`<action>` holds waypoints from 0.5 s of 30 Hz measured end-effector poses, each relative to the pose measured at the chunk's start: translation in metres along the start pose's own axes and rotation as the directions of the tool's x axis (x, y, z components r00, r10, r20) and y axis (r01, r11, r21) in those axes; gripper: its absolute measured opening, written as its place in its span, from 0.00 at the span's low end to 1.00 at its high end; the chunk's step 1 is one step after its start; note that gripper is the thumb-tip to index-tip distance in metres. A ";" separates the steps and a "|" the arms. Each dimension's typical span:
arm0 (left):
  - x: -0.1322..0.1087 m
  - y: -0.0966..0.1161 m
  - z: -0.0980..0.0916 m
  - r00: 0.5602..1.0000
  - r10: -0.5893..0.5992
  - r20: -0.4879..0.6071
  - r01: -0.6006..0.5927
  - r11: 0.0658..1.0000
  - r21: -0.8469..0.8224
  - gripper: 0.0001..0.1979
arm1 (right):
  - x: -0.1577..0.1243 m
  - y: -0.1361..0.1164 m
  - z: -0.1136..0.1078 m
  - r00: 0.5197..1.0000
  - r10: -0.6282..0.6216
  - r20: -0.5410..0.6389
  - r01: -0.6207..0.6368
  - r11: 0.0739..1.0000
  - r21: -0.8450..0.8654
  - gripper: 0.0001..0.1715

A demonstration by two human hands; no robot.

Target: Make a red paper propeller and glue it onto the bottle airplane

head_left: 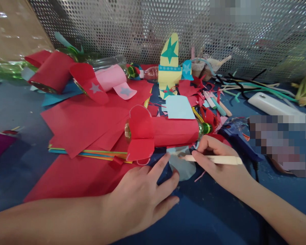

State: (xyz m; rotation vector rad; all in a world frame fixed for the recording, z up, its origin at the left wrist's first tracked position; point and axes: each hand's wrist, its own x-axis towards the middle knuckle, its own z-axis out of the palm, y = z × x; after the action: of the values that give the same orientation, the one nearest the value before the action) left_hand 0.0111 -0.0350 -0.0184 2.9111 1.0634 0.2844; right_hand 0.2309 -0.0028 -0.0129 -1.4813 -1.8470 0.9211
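A cream-barrelled marker (216, 159) is pinched in my right hand (216, 153), its tip pointing left over a pale grey-blue paper piece (185, 170). My left hand (148, 190) lies with fingers apart, index fingertip near that paper's left edge; I cannot tell whether it touches. Just beyond both hands lies a bottle wrapped in red paper (177, 131), its green neck to the right and rounded red paper fins (140, 136) at the left end. A light blue paper piece (180, 107) rests against its far side.
Red paper sheets (84, 119) spread on the left. Behind stand a yellow paper-covered bottle (169, 73) and a pink one (111, 78). On the right are a blue glue gun (241, 139), a white device (270, 103), several markers (215, 102) and pipe cleaners (265, 90). A perforated metal panel (132, 27) closes the back.
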 end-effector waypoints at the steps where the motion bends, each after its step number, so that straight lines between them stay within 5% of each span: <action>1: 0.000 0.000 0.000 1.000 0.002 -0.003 -0.002 1.000 -0.003 0.17 | 0.000 0.001 0.000 1.000 0.002 0.006 -0.002 1.000 0.005 0.13; 15: 0.001 0.000 -0.002 1.000 0.003 0.000 -0.003 1.000 -0.004 0.17 | 0.001 -0.003 -0.001 1.000 -0.013 -0.006 0.013 1.000 -0.006 0.14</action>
State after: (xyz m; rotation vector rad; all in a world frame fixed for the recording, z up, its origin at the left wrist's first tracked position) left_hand 0.0116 -0.0346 -0.0164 2.9089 1.0573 0.2866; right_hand 0.2300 -0.0022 -0.0098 -1.4721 -1.8545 0.9041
